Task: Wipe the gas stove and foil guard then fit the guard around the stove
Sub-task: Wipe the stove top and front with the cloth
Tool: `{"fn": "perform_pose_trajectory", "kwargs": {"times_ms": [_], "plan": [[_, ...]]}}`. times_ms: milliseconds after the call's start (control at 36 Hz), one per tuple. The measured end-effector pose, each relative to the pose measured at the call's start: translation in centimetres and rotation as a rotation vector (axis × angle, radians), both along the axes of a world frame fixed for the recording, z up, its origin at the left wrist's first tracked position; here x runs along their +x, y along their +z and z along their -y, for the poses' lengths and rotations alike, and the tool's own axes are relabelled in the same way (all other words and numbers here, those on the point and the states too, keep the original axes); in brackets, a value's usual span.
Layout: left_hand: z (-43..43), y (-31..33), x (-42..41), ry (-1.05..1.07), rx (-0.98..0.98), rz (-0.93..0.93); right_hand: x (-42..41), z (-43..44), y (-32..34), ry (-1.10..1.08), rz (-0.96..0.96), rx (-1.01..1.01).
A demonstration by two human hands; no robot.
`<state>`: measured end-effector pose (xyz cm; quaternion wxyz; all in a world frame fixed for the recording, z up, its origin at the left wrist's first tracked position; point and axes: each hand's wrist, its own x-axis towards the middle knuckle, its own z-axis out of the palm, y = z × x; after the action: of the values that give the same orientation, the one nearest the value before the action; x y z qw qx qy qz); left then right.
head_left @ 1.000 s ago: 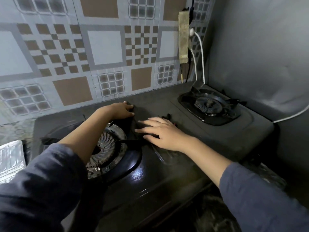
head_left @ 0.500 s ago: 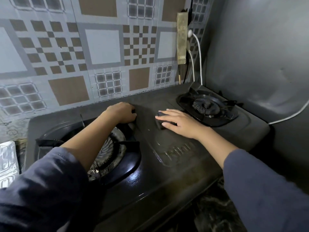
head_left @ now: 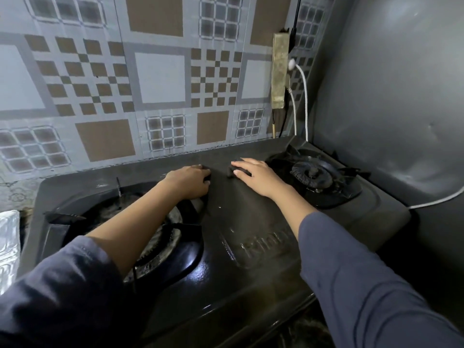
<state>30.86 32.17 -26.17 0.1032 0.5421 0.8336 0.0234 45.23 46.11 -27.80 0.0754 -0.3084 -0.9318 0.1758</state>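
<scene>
Head view: you look down on the gas stove (head_left: 226,222), set against the tiled wall (head_left: 160,79).
Landmark: the left burner (head_left: 155,234), partly under your left forearm.
Right hand (head_left: 258,178): beyond and to the right of the left burner, on the flat middle of the stove top. Its fingers (head_left: 248,168) lie straight and flat, pressing a dark pad (head_left: 230,170) onto the metal.
Left hand (head_left: 190,183): at the far right rim of the left burner. Its fingers are curled under, and you cannot tell whether they hold anything.
Foil guard (head_left: 8,247): well to the left of the left burner, at the frame's edge and apart from the stove. Only a crinkled silver strip shows.
Look of the stove: dark matt grey, with a wet sheen just right of the left burner and raised lettering partly hidden by your right sleeve (head_left: 364,272).
Handling, stove: likely heavy and rigid, so it should take firm pressure. The pan supports (head_left: 180,227) probably lift loose, so wipe round them.
Handling, guard: likely thin, light and easily creased, with edges that may be sharp. Take it lightly by its long edges with both hands.
Stage: this looks like wiping the top, with the guard not yet fitted.
</scene>
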Motion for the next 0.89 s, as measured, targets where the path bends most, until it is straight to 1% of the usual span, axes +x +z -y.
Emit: {"fn": "perform_pose_trajectory", "kwargs": {"times_ms": [83,278,389,444,694,889], "plan": [[0.2,0.1,0.0,-0.011,0.000,-0.011,0.2,1.1,-0.4,-0.120,0.011,0.048],[0.6,0.3,0.0,-0.044,-0.008,-0.035,3.4,4.1,-1.1,-0.298,-0.013,0.112],[0.6,0.4,0.4,-0.080,-0.007,-0.063,5.0,6.0,-1.3,-0.438,-0.011,0.131],[0.7,0.4,0.5,-0.093,-0.013,-0.084,5.5,6.9,-1.3,-0.474,0.000,0.131],[0.8,0.1,0.7,-0.161,-0.035,-0.136,6.1,10.1,-1.0,-0.497,0.018,0.121],[0.6,0.1,0.7,-0.196,-0.030,-0.125,4.8,12.7,-1.0,-0.418,0.009,0.090]]}}
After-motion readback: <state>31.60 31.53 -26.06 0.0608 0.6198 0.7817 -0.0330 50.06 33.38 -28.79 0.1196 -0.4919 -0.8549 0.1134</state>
